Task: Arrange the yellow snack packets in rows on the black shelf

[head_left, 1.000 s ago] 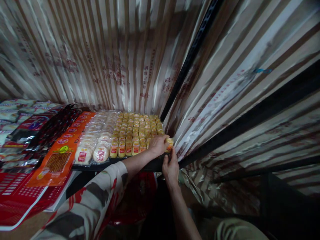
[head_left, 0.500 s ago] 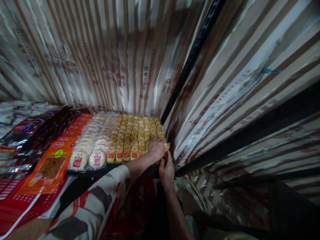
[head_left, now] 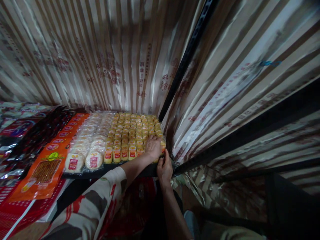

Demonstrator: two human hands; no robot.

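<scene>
Rows of small yellow wrapped cakes (head_left: 132,151) with red labels fill the right end of the shelf. My left hand (head_left: 153,147) lies palm down over the rightmost rows, fingers stretched out on the packs. Close beside it at the front corner, my right hand (head_left: 165,168) has its fingers curled and its fingertips against one small wrapped cake (head_left: 163,144) at the end of the row. The underside of my left hand and the far side of that cake are hidden.
Round white wrapped crackers (head_left: 94,160) stand left of the cakes, then an orange snack bag (head_left: 47,166) and dark shiny packets (head_left: 42,136). A black upright post (head_left: 180,73) rises at the shelf's back right corner. Striped sheeting (head_left: 112,50) hangs behind; a dark bar (head_left: 240,130) slants at right.
The small cake at my right fingertips has moved down and left, in against the end of the row. My right hand is slightly lower. The view has shifted a little.
</scene>
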